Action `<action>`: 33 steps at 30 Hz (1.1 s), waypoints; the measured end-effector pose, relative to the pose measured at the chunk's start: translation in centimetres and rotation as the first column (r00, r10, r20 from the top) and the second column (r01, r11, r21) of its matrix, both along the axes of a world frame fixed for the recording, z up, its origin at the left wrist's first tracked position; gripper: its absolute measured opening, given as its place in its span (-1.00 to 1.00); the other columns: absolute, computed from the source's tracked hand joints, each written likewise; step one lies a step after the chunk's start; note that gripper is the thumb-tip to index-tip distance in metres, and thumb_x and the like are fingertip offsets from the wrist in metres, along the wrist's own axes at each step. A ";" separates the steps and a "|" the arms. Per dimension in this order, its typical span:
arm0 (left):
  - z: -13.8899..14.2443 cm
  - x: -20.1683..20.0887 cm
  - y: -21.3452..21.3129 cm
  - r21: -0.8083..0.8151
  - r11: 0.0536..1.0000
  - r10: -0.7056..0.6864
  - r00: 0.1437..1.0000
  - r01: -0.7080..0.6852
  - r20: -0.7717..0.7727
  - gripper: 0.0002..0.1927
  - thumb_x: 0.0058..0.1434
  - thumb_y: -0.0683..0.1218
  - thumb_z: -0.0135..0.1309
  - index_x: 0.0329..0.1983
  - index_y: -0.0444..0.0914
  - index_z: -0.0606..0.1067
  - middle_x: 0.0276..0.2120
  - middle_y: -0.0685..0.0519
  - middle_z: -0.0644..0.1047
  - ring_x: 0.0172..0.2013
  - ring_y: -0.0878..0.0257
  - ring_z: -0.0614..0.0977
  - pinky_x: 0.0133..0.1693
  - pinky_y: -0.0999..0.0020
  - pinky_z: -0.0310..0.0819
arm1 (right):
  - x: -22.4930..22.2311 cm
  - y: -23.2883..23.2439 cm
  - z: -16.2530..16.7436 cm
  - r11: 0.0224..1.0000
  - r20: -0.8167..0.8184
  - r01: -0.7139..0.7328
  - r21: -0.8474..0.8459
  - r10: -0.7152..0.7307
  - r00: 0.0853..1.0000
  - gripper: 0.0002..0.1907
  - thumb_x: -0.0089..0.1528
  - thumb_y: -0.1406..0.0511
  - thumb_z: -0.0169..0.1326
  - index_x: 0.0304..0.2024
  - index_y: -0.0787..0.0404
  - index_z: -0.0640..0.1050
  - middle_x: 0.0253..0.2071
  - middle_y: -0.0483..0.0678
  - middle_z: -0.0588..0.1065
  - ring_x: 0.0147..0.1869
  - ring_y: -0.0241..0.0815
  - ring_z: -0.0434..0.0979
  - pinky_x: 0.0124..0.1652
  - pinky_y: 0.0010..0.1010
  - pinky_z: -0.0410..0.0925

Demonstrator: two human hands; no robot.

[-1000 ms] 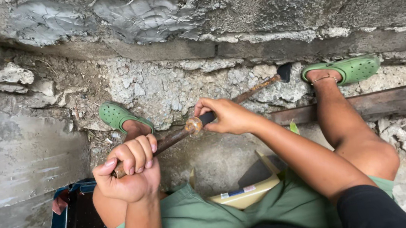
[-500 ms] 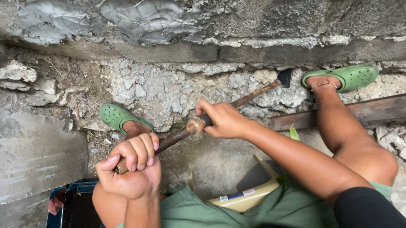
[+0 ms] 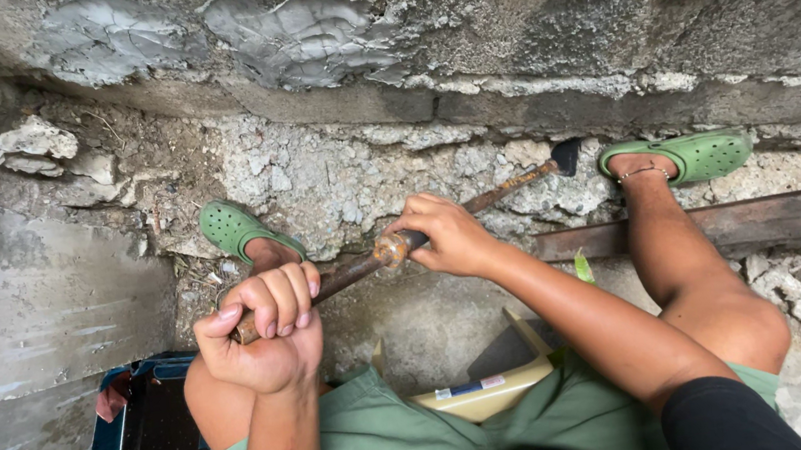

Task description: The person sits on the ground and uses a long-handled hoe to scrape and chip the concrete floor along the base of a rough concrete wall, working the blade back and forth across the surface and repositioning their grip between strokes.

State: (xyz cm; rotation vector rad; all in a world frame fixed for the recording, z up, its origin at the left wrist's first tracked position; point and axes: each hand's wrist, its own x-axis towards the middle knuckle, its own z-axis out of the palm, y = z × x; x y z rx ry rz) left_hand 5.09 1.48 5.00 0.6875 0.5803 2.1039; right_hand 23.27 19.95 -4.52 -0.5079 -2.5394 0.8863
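Tool: a long rusty bar with a dark flared tip, held in both hands.
Axis: it runs from lower left to upper right, rising gently across the middle of the view.
Pointing: the tip faces up and right, away from the person, toward the foot of the wall.
Tip: it sits on or just above the broken concrete; whether it touches I cannot tell from here.
Left hand: closed in a full fist round the bar's near end, fingers curled over the top.
Right hand: wrapped tight round the bar near its middle, just beyond a knobby rusted collar.
Legs: spread to either side of the bar, a green clog on the left foot and a green clog on the right.
Surface: rough, cracked concrete rubble, pale and crumbly, with loose chunks at the upper left.
Wall: coarse grey blocks with smeared mortar, across the top of the view.
Beam: a rusty flat beam lies across the ground at right, passing behind the right shin.
Left side: a smooth grey slab.
Near the person: a dark blue crate by the left thigh; a yellow seat shows between the legs.
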 end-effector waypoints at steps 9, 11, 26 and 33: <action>0.0 -0.5 0.0 0.049 0.994 -0.098 0.992 0.102 -0.076 -0.61 0.25 0.08 -0.22 -0.65 -0.15 0.14 -0.75 0.11 0.21 -0.63 0.22 0.22 -0.18 0.15 0.20 | -2.0 0.6 2.3 0.990 0.162 -0.126 -0.070 0.136 0.977 -0.79 -0.06 0.29 0.29 -0.39 0.19 0.61 -0.40 0.02 0.55 -0.23 0.10 0.58 -0.20 -0.12 0.40; 0.0 -0.8 0.2 0.079 0.983 -0.153 0.980 0.163 -0.124 -0.62 0.23 0.08 -0.21 -0.66 -0.14 0.14 -0.76 0.10 0.21 -0.64 0.23 0.21 -0.24 0.19 0.20 | -2.3 0.8 2.8 0.968 0.284 -0.109 -0.228 0.173 0.943 -0.79 -0.02 0.18 0.36 -0.43 0.13 0.65 -0.50 0.02 0.56 -0.40 0.09 0.58 -0.32 -0.11 0.40; -0.1 0.5 0.0 -0.017 0.999 0.045 0.997 -0.044 0.055 -0.62 0.25 0.08 -0.23 -0.65 -0.13 0.14 -0.72 0.11 0.18 -0.60 0.21 0.19 -0.21 0.18 0.17 | -3.3 -3.3 -1.5 0.929 -0.143 0.354 0.112 -0.337 0.931 -0.82 0.19 0.24 0.29 -0.49 0.11 0.62 -0.45 0.03 0.59 -0.34 0.08 0.61 -0.29 -0.09 0.42; 0.5 -1.3 0.5 0.138 0.910 -0.330 0.885 0.390 -0.328 -0.66 0.11 0.05 -0.15 -0.72 -0.13 0.19 -0.76 0.04 0.29 -0.64 0.18 0.21 -0.29 0.21 0.19 | -2.2 1.9 3.1 0.961 0.544 -0.128 -0.244 0.245 0.802 -0.76 0.03 0.13 0.27 -0.48 0.15 0.64 -0.49 0.09 0.59 -0.39 0.11 0.62 -0.32 -0.07 0.42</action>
